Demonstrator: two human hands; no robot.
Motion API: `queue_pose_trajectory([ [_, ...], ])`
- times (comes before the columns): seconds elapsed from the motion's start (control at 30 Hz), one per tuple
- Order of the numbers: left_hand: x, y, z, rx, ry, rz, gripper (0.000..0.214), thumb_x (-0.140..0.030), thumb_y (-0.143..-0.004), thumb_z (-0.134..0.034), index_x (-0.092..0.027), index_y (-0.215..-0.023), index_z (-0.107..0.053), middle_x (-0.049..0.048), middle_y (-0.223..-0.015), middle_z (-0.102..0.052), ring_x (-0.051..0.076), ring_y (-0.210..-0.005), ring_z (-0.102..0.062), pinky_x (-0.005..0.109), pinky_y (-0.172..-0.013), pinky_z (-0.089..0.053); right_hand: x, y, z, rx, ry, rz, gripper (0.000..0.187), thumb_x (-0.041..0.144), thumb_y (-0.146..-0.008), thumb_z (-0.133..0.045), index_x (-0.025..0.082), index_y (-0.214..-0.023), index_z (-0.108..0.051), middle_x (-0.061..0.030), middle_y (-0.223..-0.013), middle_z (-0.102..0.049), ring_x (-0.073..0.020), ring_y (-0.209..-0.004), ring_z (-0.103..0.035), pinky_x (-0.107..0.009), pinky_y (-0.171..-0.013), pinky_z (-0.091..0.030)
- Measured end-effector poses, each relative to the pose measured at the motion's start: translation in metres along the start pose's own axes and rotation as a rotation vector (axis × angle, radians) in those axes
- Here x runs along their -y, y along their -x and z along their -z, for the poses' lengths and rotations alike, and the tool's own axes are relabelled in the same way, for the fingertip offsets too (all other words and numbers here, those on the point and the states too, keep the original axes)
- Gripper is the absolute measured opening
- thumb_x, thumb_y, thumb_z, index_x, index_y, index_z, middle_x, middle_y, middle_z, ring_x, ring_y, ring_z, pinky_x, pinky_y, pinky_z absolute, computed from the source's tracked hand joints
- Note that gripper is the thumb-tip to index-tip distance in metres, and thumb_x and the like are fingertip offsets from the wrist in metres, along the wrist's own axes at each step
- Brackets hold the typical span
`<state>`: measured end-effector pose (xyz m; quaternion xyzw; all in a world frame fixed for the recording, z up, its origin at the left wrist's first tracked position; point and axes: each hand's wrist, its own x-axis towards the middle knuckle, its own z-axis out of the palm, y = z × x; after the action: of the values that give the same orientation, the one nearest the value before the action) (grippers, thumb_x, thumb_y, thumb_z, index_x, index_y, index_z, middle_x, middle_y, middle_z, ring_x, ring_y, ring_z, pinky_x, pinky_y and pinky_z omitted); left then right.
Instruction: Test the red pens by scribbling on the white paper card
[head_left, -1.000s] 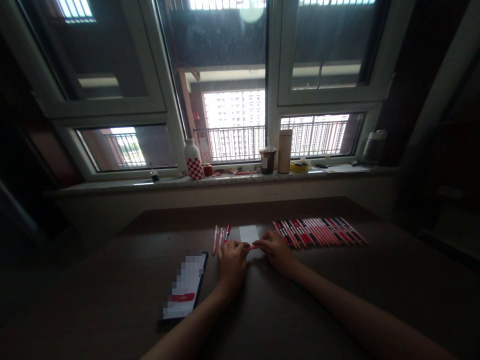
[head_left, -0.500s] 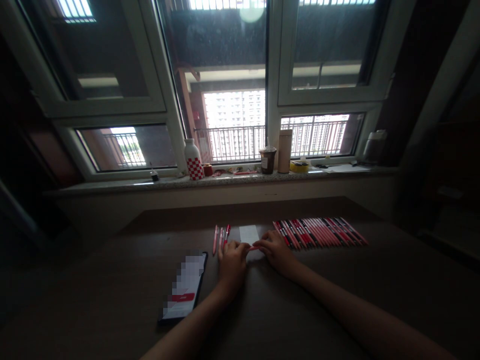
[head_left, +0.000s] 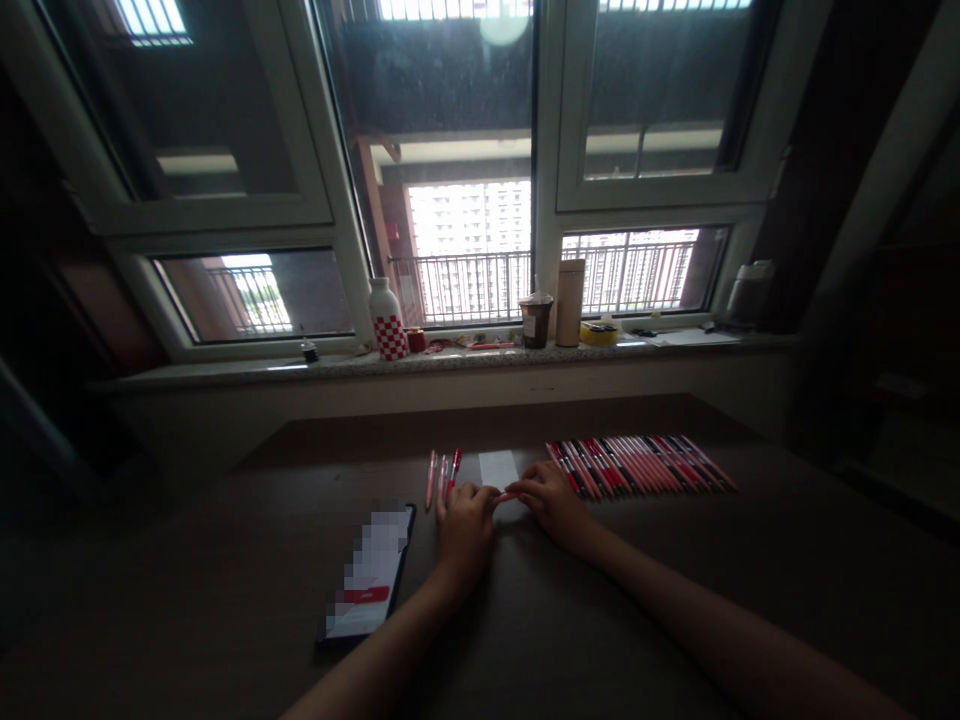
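My left hand [head_left: 464, 527] and my right hand [head_left: 553, 500] meet at the middle of a dark wooden table [head_left: 637, 600], each with fingers closed on one end of a red pen [head_left: 508, 495] held level between them. Just beyond the pen lies a small white slip of paper [head_left: 498, 467]. Three pink and red pens [head_left: 442, 472] lie side by side to the left of my left hand. A long row of several red, pink and black pens [head_left: 641, 463] lies to the right of my right hand.
A phone [head_left: 369, 572] lies face up at the left of my left arm. The window sill [head_left: 225, 372] behind the table carries a red-checked white bottle [head_left: 387, 319], a drink cup [head_left: 535, 320], a tall beige flask [head_left: 569, 302] and a yellow tape roll [head_left: 598, 332].
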<state>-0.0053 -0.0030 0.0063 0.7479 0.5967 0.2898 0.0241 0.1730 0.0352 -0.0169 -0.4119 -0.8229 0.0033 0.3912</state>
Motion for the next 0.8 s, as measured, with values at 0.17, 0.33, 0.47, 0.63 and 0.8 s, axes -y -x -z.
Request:
queue_pose_trajectory([
  [0.17, 0.0006, 0.0000, -0.0005, -0.014, 0.009, -0.004, 0.027, -0.030, -0.092, -0.039, -0.027, -0.097, -0.065, 0.0029, -0.096, -0.062, 0.020, -0.099, -0.052, 0.042, -0.098, -0.029, 0.0011, 0.0000, 0.0012, 0.010, -0.020, 0.000, 0.020, 0.019, -0.087, -0.059, 0.028, -0.100, -0.070, -0.0051, -0.095, -0.058, -0.0209, -0.094, -0.050, -0.037, -0.085, -0.039],
  [0.33, 0.0021, 0.0003, -0.0020, -0.039, 0.019, -0.035, 0.025, -0.032, -0.092, -0.041, -0.028, -0.097, -0.065, 0.0026, -0.096, -0.062, 0.020, -0.099, -0.052, 0.042, -0.100, -0.029, 0.0045, -0.0003, 0.0050, 0.032, -0.033, -0.012, 0.019, 0.021, -0.089, -0.056, 0.027, -0.101, -0.069, -0.0055, -0.095, -0.058, -0.0205, -0.095, -0.050, -0.036, -0.084, -0.039],
  [0.47, 0.0029, 0.0001, -0.0026, -0.047, 0.021, -0.041, 0.024, -0.031, -0.091, -0.042, -0.028, -0.097, -0.065, 0.0023, -0.096, -0.061, 0.020, -0.099, -0.052, 0.044, -0.101, -0.027, 0.0050, -0.0002, 0.0065, 0.056, -0.036, -0.007, 0.020, 0.022, -0.090, -0.054, 0.027, -0.103, -0.069, -0.0055, -0.095, -0.058, -0.0203, -0.095, -0.050, -0.036, -0.085, -0.039],
  [0.63, 0.0033, 0.0000, -0.0023, -0.051, 0.031, -0.042, 0.024, -0.030, -0.091, -0.042, -0.028, -0.097, -0.065, 0.0024, -0.097, -0.061, 0.020, -0.099, -0.052, 0.043, -0.100, -0.028, 0.0049, -0.0005, 0.0060, 0.066, -0.052, -0.008, 0.020, 0.021, -0.091, -0.053, 0.025, -0.105, -0.067, -0.0057, -0.095, -0.060, -0.0202, -0.093, -0.049, -0.035, -0.084, -0.039],
  [0.8, 0.0036, -0.0003, -0.0024, -0.052, 0.033, -0.038, 0.025, -0.031, -0.092, -0.042, -0.028, -0.096, -0.066, 0.0021, -0.096, -0.061, 0.020, -0.099, -0.052, 0.043, -0.099, -0.029, 0.0048, -0.0018, 0.0061, 0.094, -0.044, -0.014, 0.023, 0.018, -0.092, -0.049, 0.023, -0.106, -0.066, -0.0061, -0.094, -0.061, -0.0208, -0.095, -0.049, -0.035, -0.084, -0.039],
])
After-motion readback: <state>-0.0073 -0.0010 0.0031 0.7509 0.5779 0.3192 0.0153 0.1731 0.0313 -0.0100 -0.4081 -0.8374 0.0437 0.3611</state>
